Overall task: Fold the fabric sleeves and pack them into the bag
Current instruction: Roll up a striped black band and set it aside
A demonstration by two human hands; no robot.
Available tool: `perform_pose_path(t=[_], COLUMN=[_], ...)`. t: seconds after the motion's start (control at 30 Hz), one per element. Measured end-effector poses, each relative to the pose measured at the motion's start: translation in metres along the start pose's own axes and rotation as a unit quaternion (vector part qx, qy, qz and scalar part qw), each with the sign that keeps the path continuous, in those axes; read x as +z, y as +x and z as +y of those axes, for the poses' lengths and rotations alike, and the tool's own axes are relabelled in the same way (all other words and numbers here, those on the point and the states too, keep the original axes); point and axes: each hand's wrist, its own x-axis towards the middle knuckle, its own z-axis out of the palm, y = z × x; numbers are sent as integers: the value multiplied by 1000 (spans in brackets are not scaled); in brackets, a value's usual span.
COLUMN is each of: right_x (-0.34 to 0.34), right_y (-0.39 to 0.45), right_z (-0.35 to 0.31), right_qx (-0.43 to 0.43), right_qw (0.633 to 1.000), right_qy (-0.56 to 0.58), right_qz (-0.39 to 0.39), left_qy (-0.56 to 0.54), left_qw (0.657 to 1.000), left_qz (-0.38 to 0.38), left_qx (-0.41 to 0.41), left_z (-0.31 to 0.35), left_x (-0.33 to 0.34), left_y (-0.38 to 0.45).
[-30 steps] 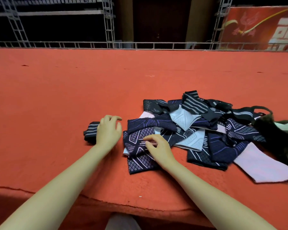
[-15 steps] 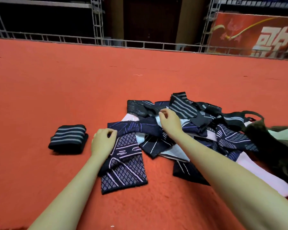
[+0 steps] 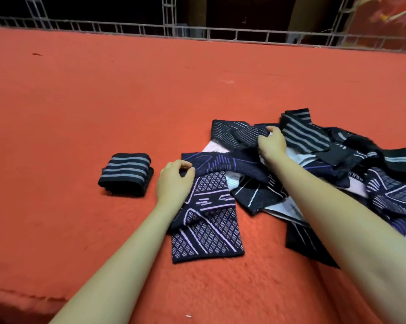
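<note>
A folded dark sleeve with grey stripes [image 3: 126, 174] lies alone on the red surface, left of the pile. My left hand [image 3: 174, 183] pinches the left end of a navy sleeve with purple lines [image 3: 223, 163]. That sleeve crosses over a flat diamond-patterned sleeve [image 3: 205, 223]. My right hand [image 3: 272, 145] grips the navy sleeve's far end, at the edge of the heap of dark patterned sleeves [image 3: 337, 160]. The bag is out of view.
The red felt-covered table [image 3: 103, 101] stretches far to the left and back. A metal truss rail [image 3: 220, 35] runs along its far edge. The table's front edge shows at the lower left. A red banner [image 3: 389, 17] hangs at the back right.
My left hand left the folded striped sleeve and took the navy sleeve's left end. My right hand moved from the near patterned sleeve up into the pile. The view swung right and closer.
</note>
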Motion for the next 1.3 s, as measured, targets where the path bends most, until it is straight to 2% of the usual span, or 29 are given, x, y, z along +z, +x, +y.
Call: perform_pose_path(t=[0.03, 0.13, 0.2, 0.37, 0.47, 0.57, 0.67, 0.8, 0.9, 0.97, 1.07, 1.2, 1.3], right_x=[-6, -37, -69, -139, -180, -211, -233, -253, -258, -256, -247, -223, -214], right_y=[-8, -33, -58, -110, -134, -152, -163, -166, -168, -175, -182, -185, -186], right_z=[-1, -6, -17, -48, -56, -48, -24, 33, 72, 82, 78, 88, 99], right_qx=[-8, -73, -142, -249, -240, -211, -182, -91, -37, -73, -182, -218, -233], right_qw=[1000, 997, 989, 967, 964, 965, 971, 993, 978, 955, 925, 901, 887], right_qy=[19, -29, -49, 30, 105, 150, 144, 4, -192, -270, -311, -373, -397], right_qz=[-6, -7, -3, 38, 39, 35, 54, 81, 76, 95, 120, 45, 32], left_qy=[-3, 1, 35, 136, 155, 90, 16, 47, 41, 25, 5, 0, -42], left_qw=[1000, 1000, 999, 986, 982, 987, 984, 970, 975, 979, 984, 987, 988], left_qz=[-1, 2, 7, -14, -22, -27, -83, -161, -185, -186, -172, -152, -136], left_qx=[2, 13, 33, 91, 100, 128, 154, 177, 120, 78, 48, 51, 55], left_z=[1, 5, 12, 25, 39, 70, 105, 126, 125, 123, 123, 120, 115], left_x=[-1, -5, -8, -19, -24, -18, -2, 27, 45, 52, 58, 65, 68], left_y=[0, -4, -10, -31, -43, -57, -71, -89, -94, -92, -87, -92, -95])
